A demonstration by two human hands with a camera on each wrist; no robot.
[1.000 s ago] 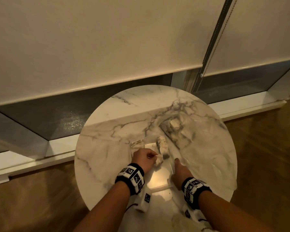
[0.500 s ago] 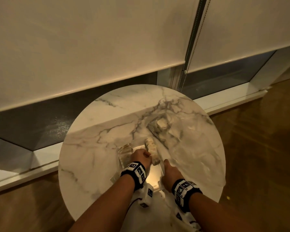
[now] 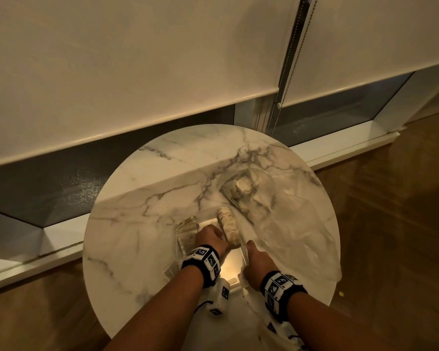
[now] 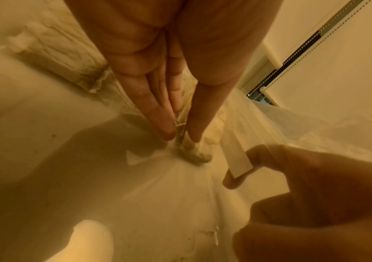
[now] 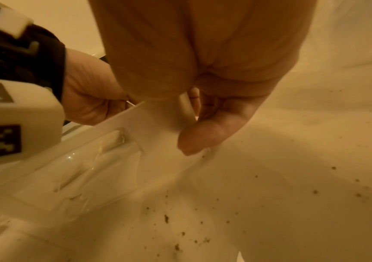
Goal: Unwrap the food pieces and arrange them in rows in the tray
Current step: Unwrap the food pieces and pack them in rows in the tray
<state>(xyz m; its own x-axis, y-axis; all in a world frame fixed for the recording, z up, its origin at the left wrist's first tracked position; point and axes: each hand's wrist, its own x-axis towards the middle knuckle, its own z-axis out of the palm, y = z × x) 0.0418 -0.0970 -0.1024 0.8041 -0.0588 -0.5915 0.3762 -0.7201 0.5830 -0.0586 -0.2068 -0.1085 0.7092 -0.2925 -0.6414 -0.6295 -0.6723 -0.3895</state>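
Note:
A clear plastic tray (image 3: 232, 268) sits on the round marble table (image 3: 137, 224). Pale food pieces (image 3: 228, 225) lie in a row along its right wall. My left hand (image 3: 209, 235) reaches into the tray, thumb and fingers (image 4: 165, 124) pinching the nearest food piece (image 4: 195, 152) at the row's end, down on the tray floor. My right hand (image 3: 255, 254) grips the tray's right wall (image 5: 135, 120) between thumb (image 5: 200, 138) and fingers. More pale food (image 3: 243, 186) lies in clear wrapping farther back.
Crumpled clear plastic film (image 3: 284, 224) covers the table's right half. A small crinkled wrapper (image 3: 188, 224) lies at the tray's far left corner. Dark crumbs (image 5: 203, 221) dot the surface near my right hand. A window sill and blind chain (image 3: 271, 117) stand behind the table.
My left hand has carried its piece forward and right to the end of the row. The right hand has stayed on the tray wall. The head view has shifted.

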